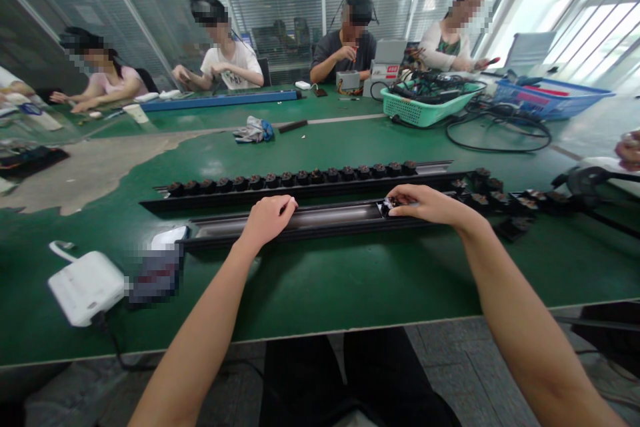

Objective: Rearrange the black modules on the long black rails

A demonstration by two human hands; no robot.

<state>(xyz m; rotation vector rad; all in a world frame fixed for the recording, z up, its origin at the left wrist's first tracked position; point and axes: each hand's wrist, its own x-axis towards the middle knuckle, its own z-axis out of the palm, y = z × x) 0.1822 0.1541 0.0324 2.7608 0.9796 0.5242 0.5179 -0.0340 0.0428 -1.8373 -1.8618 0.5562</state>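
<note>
A long black rail (335, 217) with a shiny inner channel lies across the green table in front of me. My left hand (267, 220) is closed over its left part, with the fingers curled around the edge. At the rail's right part, my right hand (425, 204) pinches a small black module (385, 207) with a pale face, at the channel; whether it is seated there I cannot tell. Just behind lies a second black rail (230, 199), carrying a row of several round black modules (303, 177).
More loose black modules (527, 202) lie to the right. On the left are a white adapter (89, 287) with a cable and a blurred dark object (157, 273). A green basket (425, 110) of cables and a blue basket (560, 103) stand behind. Several people sit opposite.
</note>
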